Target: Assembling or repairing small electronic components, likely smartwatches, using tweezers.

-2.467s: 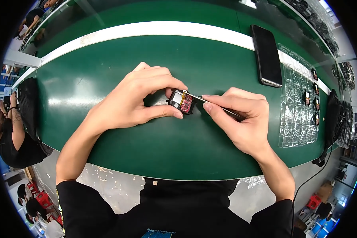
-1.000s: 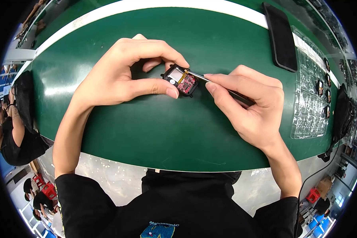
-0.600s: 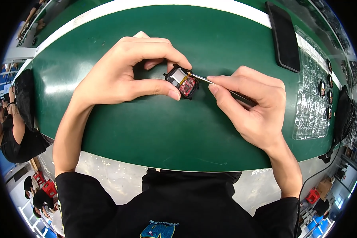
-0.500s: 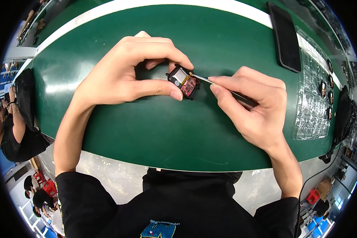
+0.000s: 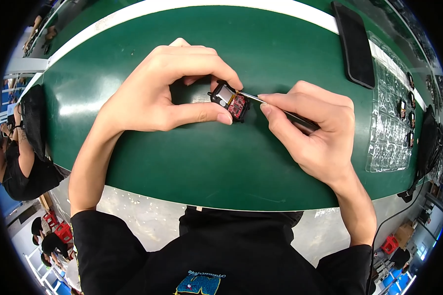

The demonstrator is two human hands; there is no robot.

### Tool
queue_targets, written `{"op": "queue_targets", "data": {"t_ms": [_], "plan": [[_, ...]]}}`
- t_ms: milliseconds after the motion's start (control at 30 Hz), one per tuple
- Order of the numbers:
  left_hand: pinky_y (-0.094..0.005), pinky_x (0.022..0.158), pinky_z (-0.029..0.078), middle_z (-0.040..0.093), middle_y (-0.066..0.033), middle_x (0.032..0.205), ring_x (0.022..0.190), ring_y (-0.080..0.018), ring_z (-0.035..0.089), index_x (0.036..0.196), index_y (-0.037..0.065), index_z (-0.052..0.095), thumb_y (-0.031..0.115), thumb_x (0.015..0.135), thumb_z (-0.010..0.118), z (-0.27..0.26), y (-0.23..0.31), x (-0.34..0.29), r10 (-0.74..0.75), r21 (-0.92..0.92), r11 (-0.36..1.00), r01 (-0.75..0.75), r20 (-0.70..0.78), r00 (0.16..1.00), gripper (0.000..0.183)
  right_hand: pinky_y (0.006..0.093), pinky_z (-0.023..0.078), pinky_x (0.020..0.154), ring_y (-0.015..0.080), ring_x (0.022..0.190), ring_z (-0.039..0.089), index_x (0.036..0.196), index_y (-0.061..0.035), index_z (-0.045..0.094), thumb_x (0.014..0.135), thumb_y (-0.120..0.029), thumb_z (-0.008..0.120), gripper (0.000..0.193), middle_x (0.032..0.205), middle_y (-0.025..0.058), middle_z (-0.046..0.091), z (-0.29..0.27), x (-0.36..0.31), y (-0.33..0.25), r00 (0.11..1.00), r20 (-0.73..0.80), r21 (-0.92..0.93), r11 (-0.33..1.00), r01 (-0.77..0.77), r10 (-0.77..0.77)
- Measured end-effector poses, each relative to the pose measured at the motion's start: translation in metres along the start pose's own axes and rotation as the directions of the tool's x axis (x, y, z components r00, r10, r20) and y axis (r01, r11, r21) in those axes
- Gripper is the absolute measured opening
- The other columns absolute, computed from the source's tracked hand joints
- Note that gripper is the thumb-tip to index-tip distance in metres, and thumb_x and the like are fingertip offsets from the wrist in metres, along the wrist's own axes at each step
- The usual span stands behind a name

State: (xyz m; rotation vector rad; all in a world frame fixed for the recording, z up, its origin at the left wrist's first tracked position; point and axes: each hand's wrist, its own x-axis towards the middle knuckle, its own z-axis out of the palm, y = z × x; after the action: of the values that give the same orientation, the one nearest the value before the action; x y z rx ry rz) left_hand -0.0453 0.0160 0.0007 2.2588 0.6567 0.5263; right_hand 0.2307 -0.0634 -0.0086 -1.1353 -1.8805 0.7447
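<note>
Between the thumb and fingers of my left hand [image 5: 174,91] sits an opened smartwatch case [image 5: 237,109], black, with a red circuit board and a silvery rectangular part showing inside. My right hand [image 5: 320,128] is closed round a pair of slim metal tweezers [image 5: 255,97], held like a pen. The tip of the tweezers meets the upper right edge of the case, beside a small yellowish strip. Whether the tip grips anything is too small to tell.
A black phone-like slab [image 5: 353,46] lies at the far right of the green table [image 5: 197,162]. Next to it a clear plastic tray [image 5: 386,142] holds several small dark parts. A black bag [image 5: 428,142] is at the right edge; another person's arm [image 5: 25,152] shows at the left.
The view has shifted slightly, and both hands keep nearly the same pose. The tweezers' tip stays at the case's upper right edge.
</note>
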Motion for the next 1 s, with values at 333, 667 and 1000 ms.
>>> {"op": "queue_targets", "data": {"t_ms": [333,667,1000], "plan": [[-0.0326,0.077,0.042,0.079,-0.0012,0.096,0.081,-0.0174,0.066,0.113,0.007,0.084,0.024,0.075,0.1,-0.001,0.0,0.0,0.028,0.028,0.999,-0.028,-0.001,1.0,0.045,0.0258,0.035,0.051,0.0061,0.055,0.053,0.105,0.0027,0.087,0.086,0.009,0.083,0.02,0.068,0.0025,0.065,0.001,0.0,0.0,0.999,-0.026,-0.022,0.999,0.024,-0.025],[-0.033,0.077,0.042,0.078,-0.0007,0.095,0.08,-0.0169,0.064,0.113,0.007,0.083,0.024,0.074,0.101,0.003,0.002,-0.001,0.021,0.017,1.0,-0.021,-0.005,1.0,0.046,0.027,0.035,0.051,0.008,0.054,0.052,0.103,0.0019,0.087,0.084,0.01,0.083,0.021,0.067,0.003,0.063,0.001,-0.005,0.001,0.998,-0.019,-0.021,0.998,0.057,-0.057],[-0.0327,0.079,0.041,0.071,0.0021,0.09,0.08,-0.015,0.062,0.12,0.008,0.081,0.021,0.074,0.101,0.002,0.002,0.001,0.037,0.021,0.999,-0.036,-0.062,0.997,0.052,0.0281,0.041,0.052,0.01,0.058,0.058,0.105,0.0018,0.084,0.091,0.004,0.083,0.014,0.073,0.0043,0.066,-0.01,0.003,-0.006,0.998,-0.069,-0.039,0.999,0.012,-0.015]]}}
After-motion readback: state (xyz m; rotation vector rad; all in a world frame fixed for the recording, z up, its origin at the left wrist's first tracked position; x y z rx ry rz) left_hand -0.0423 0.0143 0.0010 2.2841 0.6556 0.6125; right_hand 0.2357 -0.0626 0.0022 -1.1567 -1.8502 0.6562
